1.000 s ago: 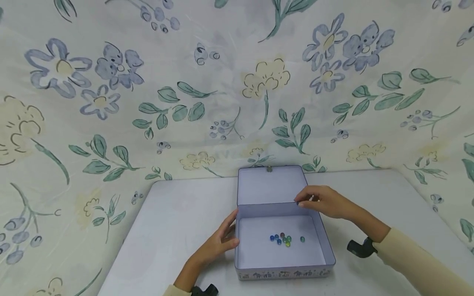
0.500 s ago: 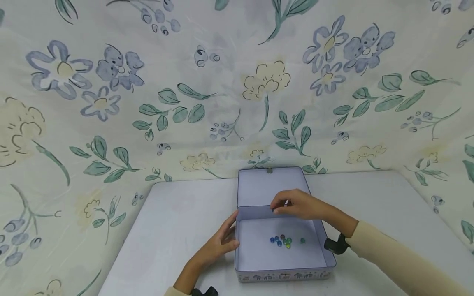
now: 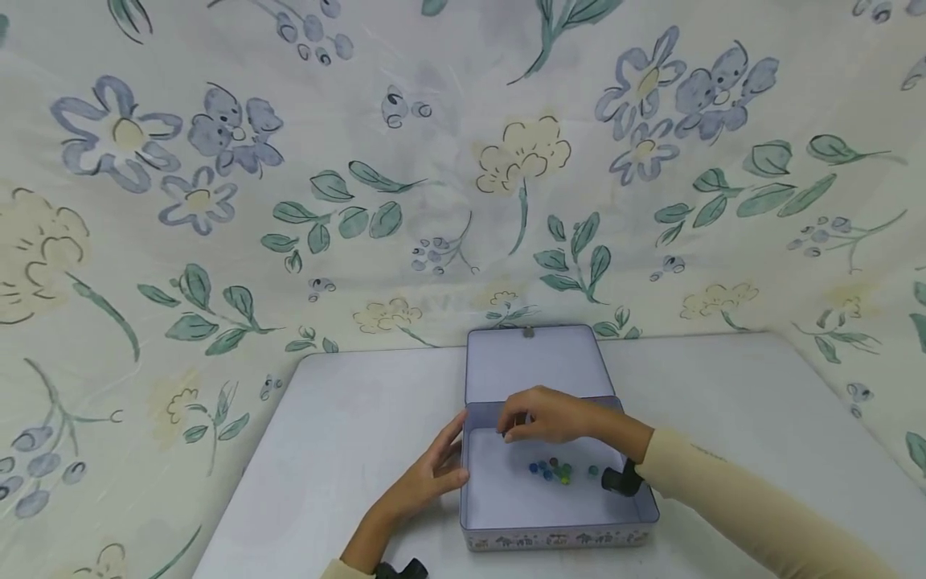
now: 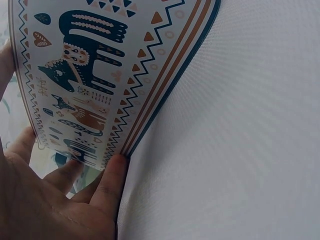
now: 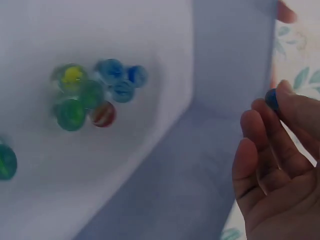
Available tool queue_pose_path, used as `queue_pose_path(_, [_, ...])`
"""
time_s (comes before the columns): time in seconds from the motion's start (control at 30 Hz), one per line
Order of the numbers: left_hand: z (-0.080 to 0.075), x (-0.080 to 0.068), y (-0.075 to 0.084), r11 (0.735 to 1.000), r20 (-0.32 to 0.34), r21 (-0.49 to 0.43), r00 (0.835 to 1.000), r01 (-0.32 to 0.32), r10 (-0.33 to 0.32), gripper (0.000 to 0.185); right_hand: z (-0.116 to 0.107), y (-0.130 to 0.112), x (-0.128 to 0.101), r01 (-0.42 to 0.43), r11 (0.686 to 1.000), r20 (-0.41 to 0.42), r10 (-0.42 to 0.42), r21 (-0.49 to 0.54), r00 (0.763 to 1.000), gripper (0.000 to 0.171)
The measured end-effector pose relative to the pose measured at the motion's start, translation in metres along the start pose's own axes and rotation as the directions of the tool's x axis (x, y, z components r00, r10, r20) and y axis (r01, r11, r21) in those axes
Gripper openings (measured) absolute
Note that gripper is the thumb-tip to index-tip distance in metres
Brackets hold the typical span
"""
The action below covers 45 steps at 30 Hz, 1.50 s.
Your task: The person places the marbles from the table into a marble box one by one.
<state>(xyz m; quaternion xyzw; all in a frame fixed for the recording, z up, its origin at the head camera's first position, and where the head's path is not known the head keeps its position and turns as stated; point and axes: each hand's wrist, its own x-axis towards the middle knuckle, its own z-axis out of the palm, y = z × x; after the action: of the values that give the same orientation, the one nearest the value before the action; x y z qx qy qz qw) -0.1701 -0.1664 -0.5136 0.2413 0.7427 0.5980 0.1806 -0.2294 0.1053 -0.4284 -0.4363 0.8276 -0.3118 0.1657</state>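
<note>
An open metal tin (image 3: pixel 557 531) with a raised lid (image 3: pixel 535 362) stands on the white table. Several glass marbles (image 3: pixel 553 470) lie on its floor; the right wrist view shows them as a blue, green, yellow and red cluster (image 5: pixel 90 95). My right hand (image 3: pixel 538 418) hovers over the tin's back left part and pinches a blue marble (image 5: pixel 271 99) at its fingertips. My left hand (image 3: pixel 434 470) rests flat against the tin's left outer wall, and its fingers (image 4: pixel 112 182) touch the patterned side (image 4: pixel 85 85).
The white table (image 3: pixel 347 450) reaches to a flowered cloth backdrop (image 3: pixel 434 177) that hangs behind and on both sides. Black wrist camera mounts show at my right wrist (image 3: pixel 620 481) and at the bottom edge (image 3: pixel 401 569).
My right hand has moved left and down from the tin's back right corner to above its back left part, still pinching the marble. The left hand has stayed against the tin.
</note>
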Motion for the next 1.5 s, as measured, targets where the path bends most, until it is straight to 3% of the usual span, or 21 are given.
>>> queue_pose_path(0.37, [-0.001,0.001,0.002,1.0,-0.008,0.012,1.0,0.0,0.0,0.087,0.02,0.011,0.007,0.031,0.995,0.041,-0.027,-0.092,0.999,0.013])
queue_pose_path(0.67, [-0.003,0.002,0.003,1.0,-0.001,0.01,1.0,-0.016,0.016,0.085,0.027,0.017,0.013,0.007,0.994,0.034,-0.003,-0.107,0.999,0.011])
queue_pose_path(0.9, [0.001,0.002,0.0,1.0,-0.006,0.009,1.0,0.008,-0.008,0.085,0.034,0.016,0.014,-0.065,0.992,0.075,0.073,-0.111,0.995,0.008])
queue_pose_path(1.5, [0.002,0.002,-0.002,1.0,-0.012,0.009,1.0,-0.001,0.001,0.084,0.04,0.019,0.012,-0.069,0.982,0.097,0.087,-0.173,0.991,0.006])
